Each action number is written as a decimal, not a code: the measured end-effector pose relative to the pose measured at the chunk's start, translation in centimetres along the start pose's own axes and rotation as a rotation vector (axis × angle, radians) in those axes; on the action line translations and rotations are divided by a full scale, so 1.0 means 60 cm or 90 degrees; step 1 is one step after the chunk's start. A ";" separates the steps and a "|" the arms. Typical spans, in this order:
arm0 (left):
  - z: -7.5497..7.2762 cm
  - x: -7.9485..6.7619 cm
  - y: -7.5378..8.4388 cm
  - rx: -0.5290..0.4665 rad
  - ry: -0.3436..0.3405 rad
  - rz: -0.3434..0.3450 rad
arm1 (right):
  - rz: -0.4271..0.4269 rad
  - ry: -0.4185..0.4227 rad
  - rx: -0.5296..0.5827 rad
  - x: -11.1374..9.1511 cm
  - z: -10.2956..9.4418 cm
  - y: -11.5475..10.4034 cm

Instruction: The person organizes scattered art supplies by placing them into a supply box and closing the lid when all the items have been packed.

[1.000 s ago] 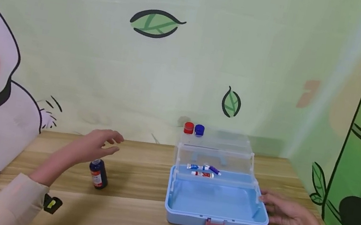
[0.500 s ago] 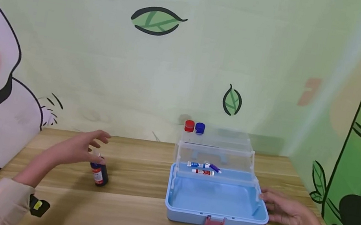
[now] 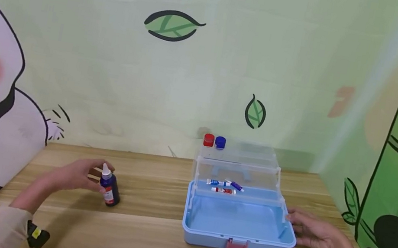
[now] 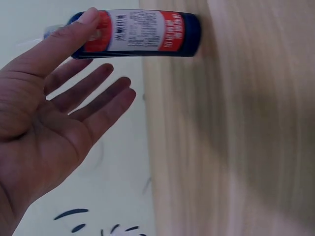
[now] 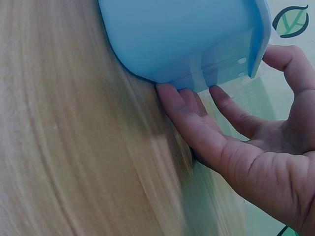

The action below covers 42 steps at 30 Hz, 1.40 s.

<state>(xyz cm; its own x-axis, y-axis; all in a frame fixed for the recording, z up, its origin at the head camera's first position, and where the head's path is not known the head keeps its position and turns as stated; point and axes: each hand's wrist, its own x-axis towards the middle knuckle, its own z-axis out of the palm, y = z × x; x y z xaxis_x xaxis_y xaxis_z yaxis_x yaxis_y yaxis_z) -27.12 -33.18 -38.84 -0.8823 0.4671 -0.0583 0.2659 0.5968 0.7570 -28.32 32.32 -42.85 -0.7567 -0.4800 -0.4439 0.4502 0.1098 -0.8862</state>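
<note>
A dark blue bottle (image 3: 111, 191) with a white nozzle and a red-and-white label stands upright on the wooden table. My left hand (image 3: 81, 174) is at its left side. In the left wrist view, the thumb (image 4: 89, 16) lies across the label's edge while the other visible fingers stay extended below the bottle; the index finger is partly hidden behind it. To the right is a light blue box (image 3: 238, 244) with a raised clear lid and a pink latch. My right hand (image 3: 313, 231) touches the box's right side with its fingertips, also seen in the right wrist view.
The clear tray of the box bears a blue paint tube (image 3: 217, 183), a red paint tube (image 3: 224, 190) and a small purple item (image 3: 237, 186). A red-capped jar (image 3: 208, 140) and a blue-capped jar (image 3: 220, 142) show at the raised lid. A printed cloth wall (image 3: 208, 68) stands behind the table.
My left hand has come down from above the bottle to its left side, with the thumb now against the label. The bottle, the box and my right hand have stayed in place.
</note>
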 end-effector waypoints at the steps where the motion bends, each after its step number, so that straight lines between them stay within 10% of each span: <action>1: 0.002 -0.001 -0.005 -0.005 -0.006 -0.003 | 0.000 -0.001 0.000 0.001 0.000 0.000; 23: 0.060 -0.011 -0.040 -0.079 0.004 -0.039 | 0.000 -0.029 0.004 0.002 0.002 0.014; 42: 0.050 0.014 -0.022 -0.082 0.027 -0.021 | -0.021 -0.055 0.005 0.001 -0.008 0.008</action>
<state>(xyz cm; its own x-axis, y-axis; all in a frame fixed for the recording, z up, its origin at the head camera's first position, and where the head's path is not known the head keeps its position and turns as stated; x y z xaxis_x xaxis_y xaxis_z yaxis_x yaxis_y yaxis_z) -27.05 -31.60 -41.82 -0.9059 0.4193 -0.0591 0.1869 0.5213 0.8327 -28.39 32.75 -43.36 -0.7279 -0.5566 -0.4005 0.4290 0.0860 -0.8992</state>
